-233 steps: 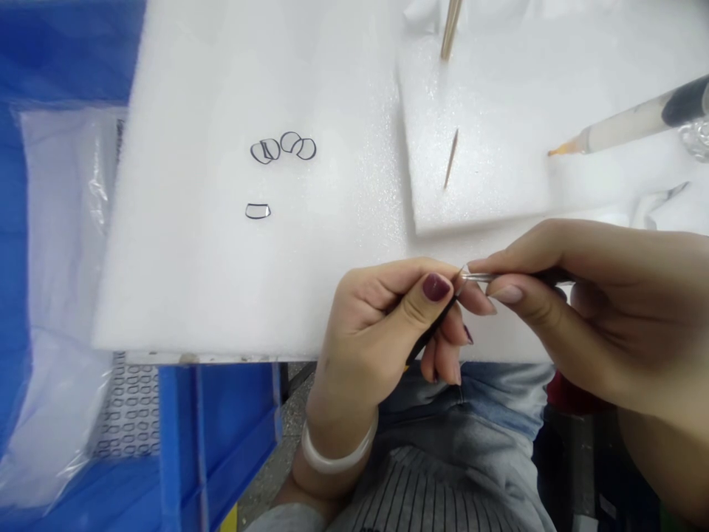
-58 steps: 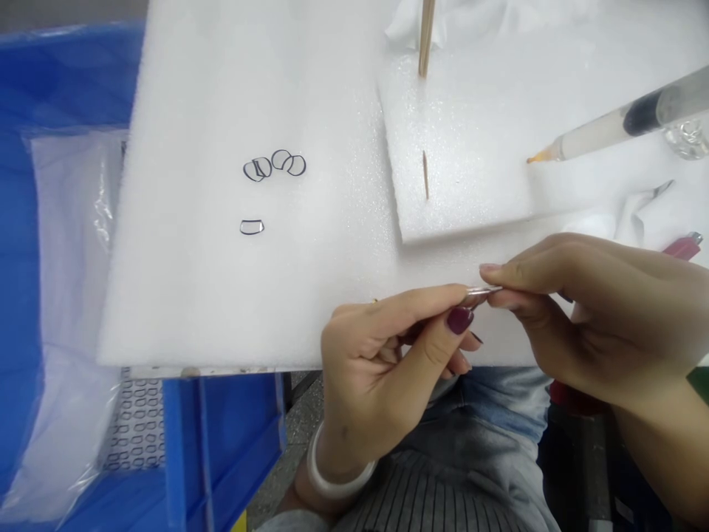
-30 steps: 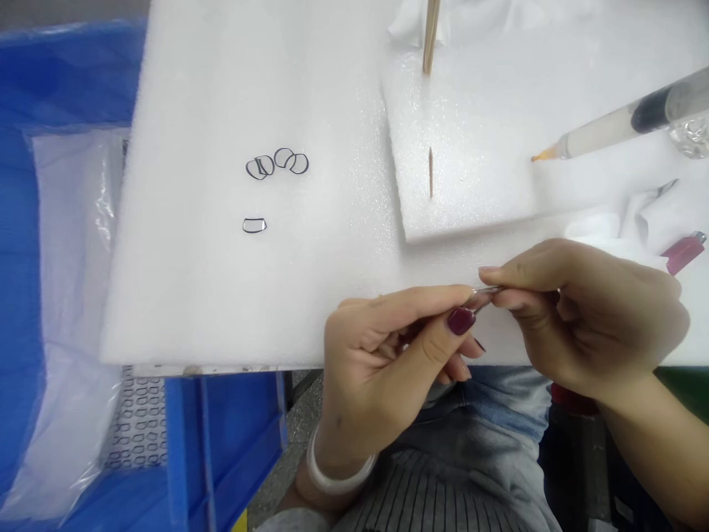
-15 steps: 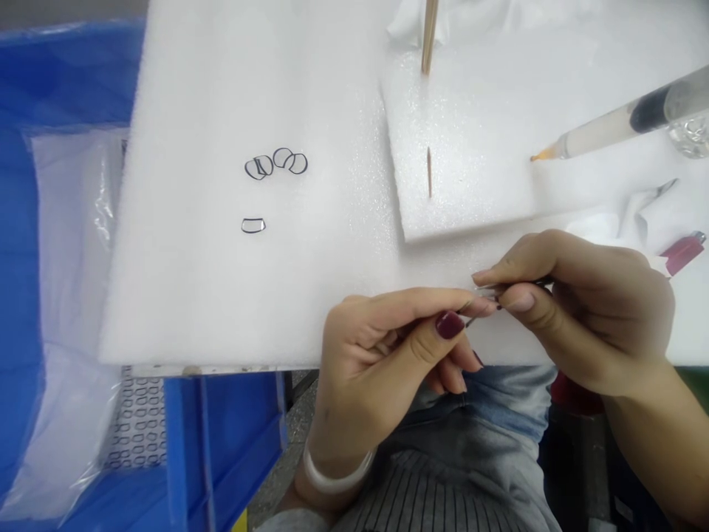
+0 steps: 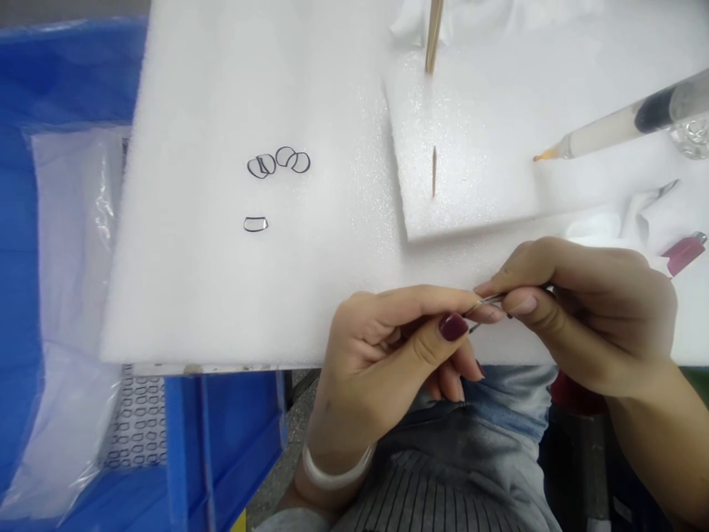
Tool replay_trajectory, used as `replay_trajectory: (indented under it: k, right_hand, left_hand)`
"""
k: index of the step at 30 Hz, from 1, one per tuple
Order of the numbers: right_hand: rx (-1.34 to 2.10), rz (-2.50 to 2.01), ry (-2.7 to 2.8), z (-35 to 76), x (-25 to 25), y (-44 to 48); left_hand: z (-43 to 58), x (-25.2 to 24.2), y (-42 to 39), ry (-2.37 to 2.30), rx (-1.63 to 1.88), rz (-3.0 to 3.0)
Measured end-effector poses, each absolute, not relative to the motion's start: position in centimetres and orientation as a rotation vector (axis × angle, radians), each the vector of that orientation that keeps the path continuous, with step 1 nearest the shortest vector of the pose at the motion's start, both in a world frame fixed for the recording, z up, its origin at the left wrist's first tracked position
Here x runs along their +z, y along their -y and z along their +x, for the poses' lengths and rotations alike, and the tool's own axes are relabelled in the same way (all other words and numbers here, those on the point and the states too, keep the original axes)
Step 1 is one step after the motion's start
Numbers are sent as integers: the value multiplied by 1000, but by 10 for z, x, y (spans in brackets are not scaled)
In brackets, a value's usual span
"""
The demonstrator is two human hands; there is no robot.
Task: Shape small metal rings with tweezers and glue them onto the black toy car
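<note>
My left hand (image 5: 382, 362) is closed, pinching a small dark-rimmed ring (image 5: 474, 328) between thumb and index finger. Most of that ring is hidden by the fingertips. Close against it on the right, my right hand (image 5: 587, 318) is closed around a thin, dark metal tool (image 5: 492, 298), whose exact kind I cannot make out. The tool's tip meets the left index fingertip. Several similar dark-rimmed rings (image 5: 300, 162) lie overlapping on the white foam sheet (image 5: 210, 288) to the left. Below them sits a single dark-rimmed piece (image 5: 255, 224), turned on its side.
A raised foam block (image 5: 470, 199) carries a toothpick (image 5: 434, 171); wooden sticks (image 5: 433, 37) stand behind it. An orange-tipped syringe (image 5: 603, 131) reaches in from the right. Near my right hand lies a red-handled object (image 5: 685, 253). Blue bins (image 5: 227, 443) border the left, one holding plastic wrap (image 5: 72, 295).
Both hands stay together, with my right hand slightly lower. The metal tool has shifted in the fingers, and more of it shows between the fingertips.
</note>
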State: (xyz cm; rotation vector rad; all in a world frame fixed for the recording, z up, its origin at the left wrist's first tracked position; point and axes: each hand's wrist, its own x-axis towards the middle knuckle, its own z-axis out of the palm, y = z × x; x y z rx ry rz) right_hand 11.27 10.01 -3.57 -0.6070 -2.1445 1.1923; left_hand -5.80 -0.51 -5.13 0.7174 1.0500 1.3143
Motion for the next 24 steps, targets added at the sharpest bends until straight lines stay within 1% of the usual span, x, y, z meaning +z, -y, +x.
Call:
replay_trajectory:
  k: [4,13,24]
  right_hand:
    - [1132,-637,2181,112,-36,-102]
    - [1162,-581,2207,111,-32,-103]
    - [1316,-601,2140,109,-31,-103]
  left_hand:
    - [-59,-48,2,-1076,1293,684]
    - [-64,-48,3,-958,1261,605]
    - [-64,-47,1,-952,1240,596]
